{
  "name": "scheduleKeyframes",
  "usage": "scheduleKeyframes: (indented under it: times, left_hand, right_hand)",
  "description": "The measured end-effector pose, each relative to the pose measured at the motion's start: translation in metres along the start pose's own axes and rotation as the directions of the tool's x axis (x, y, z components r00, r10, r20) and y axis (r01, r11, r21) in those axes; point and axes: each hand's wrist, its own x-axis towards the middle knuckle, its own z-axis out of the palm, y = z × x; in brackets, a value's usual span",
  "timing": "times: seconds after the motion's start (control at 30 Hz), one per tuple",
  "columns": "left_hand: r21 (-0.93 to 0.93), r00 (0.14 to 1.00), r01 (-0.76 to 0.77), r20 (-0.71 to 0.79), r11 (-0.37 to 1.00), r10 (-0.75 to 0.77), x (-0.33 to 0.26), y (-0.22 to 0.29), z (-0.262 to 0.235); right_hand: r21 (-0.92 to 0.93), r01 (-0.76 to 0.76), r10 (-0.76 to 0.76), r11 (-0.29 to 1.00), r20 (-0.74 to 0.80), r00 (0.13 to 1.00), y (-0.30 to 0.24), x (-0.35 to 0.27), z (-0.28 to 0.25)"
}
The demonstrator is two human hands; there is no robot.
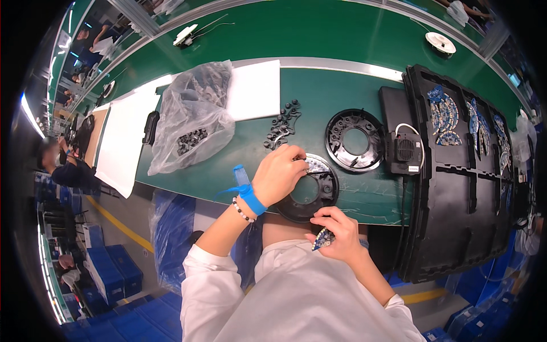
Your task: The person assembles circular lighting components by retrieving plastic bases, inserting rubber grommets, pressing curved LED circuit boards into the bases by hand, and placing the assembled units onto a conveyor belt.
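Observation:
My left hand point(278, 174), with a blue strap and a beaded bracelet at its wrist, reaches over a round black ring-shaped housing point(295, 212) at the table's front edge. Its fingers are curled and pressed together on the housing's upper part, and what they pinch is hidden. Beside them a pale strip of circuit board point(317, 165) lies inside the housing. Close to the housing's lower right, my right hand point(342, 235) is closed around a small blue circuit board point(323, 239) dotted with components. A second black ring housing point(331, 149) rests farther back on the right.
Loose black small parts point(279, 126) lie mid-table, left of the second housing. A clear plastic bag point(196, 122) of similar parts is at left, by white foam point(255, 91). At right stand a black fan device point(405, 149) and a black tray point(450, 199) with several circuit boards.

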Motion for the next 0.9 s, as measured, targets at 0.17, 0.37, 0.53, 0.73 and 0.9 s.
scheduleKeyframes:
  times: [0.17,0.37,0.53,0.73,0.9]
  left_hand:
    - [-0.200,0.978,0.007,-0.205,0.980,-0.049,-0.004,-0.004,-0.028]
    - [-0.245,0.984,0.179,0.050,0.953,-0.172,-0.069,0.031,-0.018]
    - [-0.534,0.853,0.340,-0.171,0.774,-0.493,-0.081,0.029,0.014]
    - [-0.330,0.880,0.155,-0.382,0.931,-0.282,-0.068,0.008,0.002]
    - [-0.331,0.851,0.205,-0.405,0.921,-0.335,-0.052,-0.002,-0.029]
  right_hand:
    - [0.066,-0.022,0.032,0.998,-0.161,0.986,0.008,0.000,-0.001]
    - [0.114,0.054,-0.026,0.992,-0.236,0.971,0.005,-0.004,-0.006]
    - [0.074,0.044,-0.023,0.996,-0.267,0.963,0.011,-0.006,-0.012]
    - [0.050,0.058,-0.042,0.997,-0.282,0.958,0.022,0.001,-0.021]
    - [0.167,0.035,0.012,0.985,-0.271,0.963,0.026,0.008,-0.021]
